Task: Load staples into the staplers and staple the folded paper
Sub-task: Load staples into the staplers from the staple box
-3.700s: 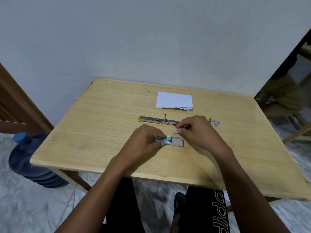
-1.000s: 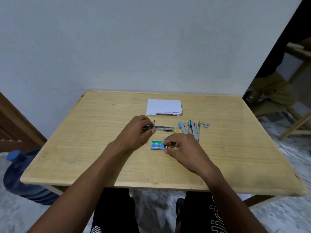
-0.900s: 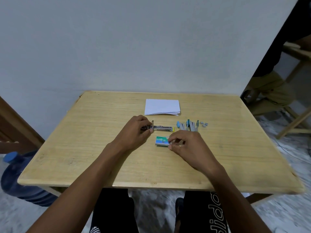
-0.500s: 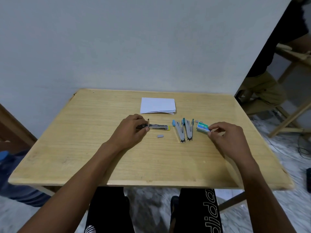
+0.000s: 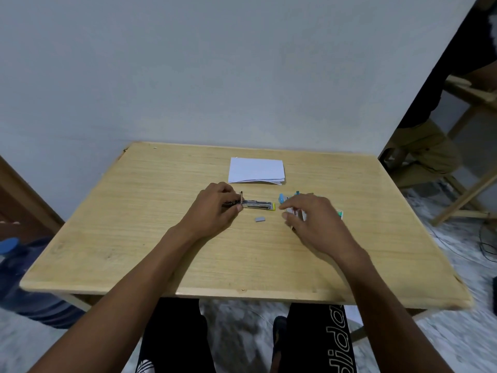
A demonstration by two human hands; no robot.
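A person's left hand (image 5: 215, 211) grips the rear end of an opened silver metal stapler with a yellow tip (image 5: 258, 204), which lies flat at the middle of the pale wooden tabletop (image 5: 134, 238). The right hand (image 5: 314, 219) hovers with fingers loosely spread, grasping nothing, over blue-tipped grey staplers (image 5: 281, 198). A small grey strip of staples (image 5: 260, 219) lies between the hands, a green staple box (image 5: 340, 212) lies toward the right edge, and the folded white paper (image 5: 256, 170) sits near the far edge.
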